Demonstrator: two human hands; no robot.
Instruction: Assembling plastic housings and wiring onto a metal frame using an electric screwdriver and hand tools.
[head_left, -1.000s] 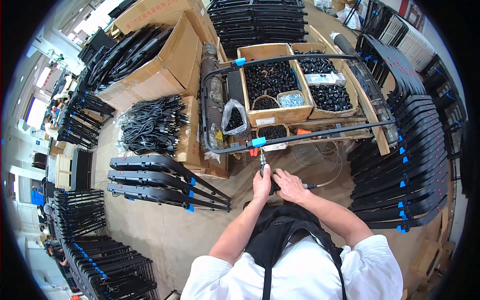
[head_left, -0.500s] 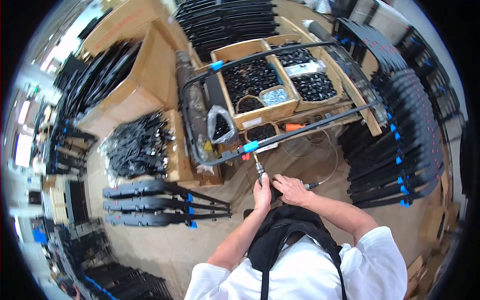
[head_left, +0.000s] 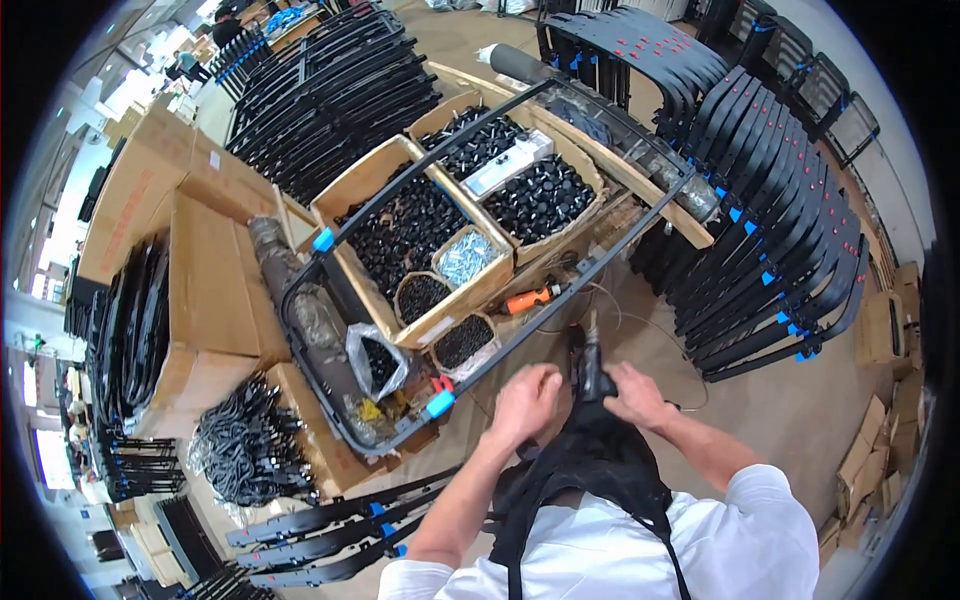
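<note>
Both your hands meet just below the black tubular frame (head_left: pixel 520 310) lying across the parts boxes. Your right hand (head_left: pixel 635 395) is wrapped around a black power screwdriver (head_left: pixel 590 365), tip upward toward the frame. Your left hand (head_left: pixel 525 400) is curled loosely beside it; whether it grasps anything is unclear. An orange-handled tool (head_left: pixel 530 298) lies nearby.
</note>
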